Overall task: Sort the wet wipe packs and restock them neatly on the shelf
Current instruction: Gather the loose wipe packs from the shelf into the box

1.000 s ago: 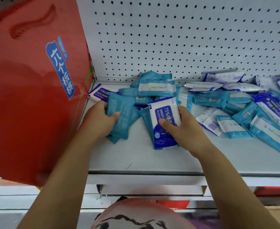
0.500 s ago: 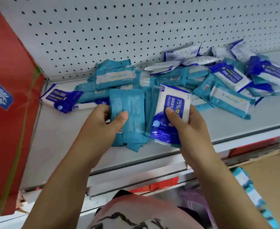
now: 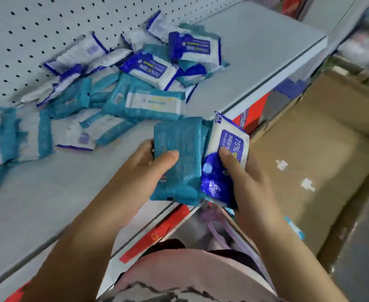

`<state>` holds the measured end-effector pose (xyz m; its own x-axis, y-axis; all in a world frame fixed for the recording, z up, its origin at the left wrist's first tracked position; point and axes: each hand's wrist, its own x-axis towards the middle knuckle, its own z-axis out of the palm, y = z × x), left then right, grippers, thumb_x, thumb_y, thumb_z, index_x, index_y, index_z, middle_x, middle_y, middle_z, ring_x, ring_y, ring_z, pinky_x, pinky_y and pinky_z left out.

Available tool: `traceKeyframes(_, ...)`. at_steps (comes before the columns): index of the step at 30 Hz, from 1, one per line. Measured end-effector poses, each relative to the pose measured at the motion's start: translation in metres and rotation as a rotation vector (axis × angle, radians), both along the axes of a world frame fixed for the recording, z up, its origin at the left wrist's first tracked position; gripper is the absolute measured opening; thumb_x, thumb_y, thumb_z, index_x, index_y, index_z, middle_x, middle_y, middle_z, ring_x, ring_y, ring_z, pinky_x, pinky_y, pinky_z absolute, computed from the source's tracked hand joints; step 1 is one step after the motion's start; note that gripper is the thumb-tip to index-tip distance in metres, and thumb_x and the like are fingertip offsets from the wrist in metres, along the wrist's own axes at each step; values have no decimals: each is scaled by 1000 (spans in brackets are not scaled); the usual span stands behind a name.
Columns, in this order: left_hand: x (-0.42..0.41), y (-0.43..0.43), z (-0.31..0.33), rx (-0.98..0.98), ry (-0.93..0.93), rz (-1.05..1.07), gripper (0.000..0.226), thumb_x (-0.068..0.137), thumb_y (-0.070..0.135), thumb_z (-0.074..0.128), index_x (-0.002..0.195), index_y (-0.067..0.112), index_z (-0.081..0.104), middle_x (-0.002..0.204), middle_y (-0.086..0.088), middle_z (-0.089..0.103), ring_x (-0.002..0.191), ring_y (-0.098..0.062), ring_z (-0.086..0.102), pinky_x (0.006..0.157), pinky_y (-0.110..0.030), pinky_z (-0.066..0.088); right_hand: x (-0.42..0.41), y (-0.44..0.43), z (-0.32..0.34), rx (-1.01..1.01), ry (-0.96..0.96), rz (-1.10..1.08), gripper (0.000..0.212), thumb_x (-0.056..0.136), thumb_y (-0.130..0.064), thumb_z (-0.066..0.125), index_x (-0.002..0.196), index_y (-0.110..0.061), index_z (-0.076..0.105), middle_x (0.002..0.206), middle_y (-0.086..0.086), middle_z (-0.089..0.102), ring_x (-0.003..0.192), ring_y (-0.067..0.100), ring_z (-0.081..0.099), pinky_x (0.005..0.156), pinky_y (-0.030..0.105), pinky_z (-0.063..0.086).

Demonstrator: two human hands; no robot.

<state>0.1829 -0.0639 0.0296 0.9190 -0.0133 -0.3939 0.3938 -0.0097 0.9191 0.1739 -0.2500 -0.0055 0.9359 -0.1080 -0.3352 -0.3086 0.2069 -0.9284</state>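
I see a stack of teal wipe packs [image 3: 179,162] held upright just over the front edge of the shelf [image 3: 255,62], its printed back toward me. The left hand [image 3: 140,173] grips it: the thumb lies across the face, and the other fingers [image 3: 149,147] wrap round the far side, mostly hidden. Touching the stack's right side is a blue-and-white pack [image 3: 227,138] marked "75% Alcohol", tilted slightly. The right hand [image 3: 246,182] holds it, thumb pressed on the front and the remaining fingers curled behind where I cannot see them.

Farther back on the shelf lies a loose heap of packs [image 3: 135,88], teal ones and blue-and-white ones mixed and overlapping at all angles. The heap reaches the pegboard wall [image 3: 26,29] at the shelf's back. Under the shelf's front edge, red packaging [image 3: 157,232] shows on a lower level. Off the shelf to the right, brown cardboard [image 3: 323,136] lies on the floor, with two small white bits on it.
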Motion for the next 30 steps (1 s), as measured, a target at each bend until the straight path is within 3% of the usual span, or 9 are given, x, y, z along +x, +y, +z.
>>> traceKeyframes(3,11,-47,-22,39,43,-135,30,94,24,71,123,27,64,112,4,77,107,-18,74,96,-50,56,-11,-54,-8,-25,23,-73,28,98,-31,63,123,-21,58,108,3,75,94,23,74,74,40,62)
traceKeyframes(6,20,-98,-48,97,82,-286,32,96,19,68,126,26,59,111,8,77,102,-9,73,84,-35,56,-26,-107,-32,-53,95,-148,30,96,-33,65,124,-24,57,114,1,73,102,24,72,87,48,59)
traceKeyframes(9,33,-150,-85,230,111,-416,49,82,41,77,124,31,54,117,10,72,108,-11,70,91,-39,57,-43,-152,-77,-62,221,-326,32,93,-33,69,122,-28,54,113,-3,73,100,19,73,86,46,60)
traceKeyframes(11,38,-182,-119,343,128,-505,67,71,55,69,128,30,46,120,10,69,110,-13,68,96,-45,56,-60,-177,-116,-115,316,-450,37,93,-32,70,123,-27,49,114,-2,70,100,17,72,85,44,60)
traceKeyframes(14,38,-226,-166,470,181,-596,58,85,41,67,132,25,37,120,6,64,105,-14,65,90,-35,55,-89,-208,-172,-211,450,-563,42,94,-28,69,125,-23,43,116,-2,65,99,12,68,87,39,60)
traceKeyframes(17,32,-260,-210,563,216,-666,46,95,27,66,129,21,36,123,-1,62,110,-22,63,92,-37,51,-114,-229,-213,-314,557,-623,45,94,-22,68,129,-16,41,108,-9,59,89,1,61,89,36,57)
traceKeyframes(22,23,-290,-261,717,199,-784,64,95,23,68,145,14,29,133,-5,56,119,-26,57,91,-30,40,-135,-246,-256,-452,660,-679,59,95,-22,64,143,-20,31,132,-2,56,108,13,63,97,39,54)
traceKeyframes(26,19,-305,-284,734,245,-874,69,95,24,68,149,17,26,141,-5,52,126,-26,54,105,-36,43,-131,-243,-273,-525,775,-549,66,100,-27,58,153,-28,18,151,-3,36,134,15,47,99,46,54)
traceKeyframes(30,12,-314,-296,792,237,-973,73,99,21,63,156,16,17,153,-6,43,137,-27,47,111,-32,36,-130,-241,-281,-531,876,-495,71,102,-31,53,157,-31,8,150,-5,34,130,10,43,96,45,56)
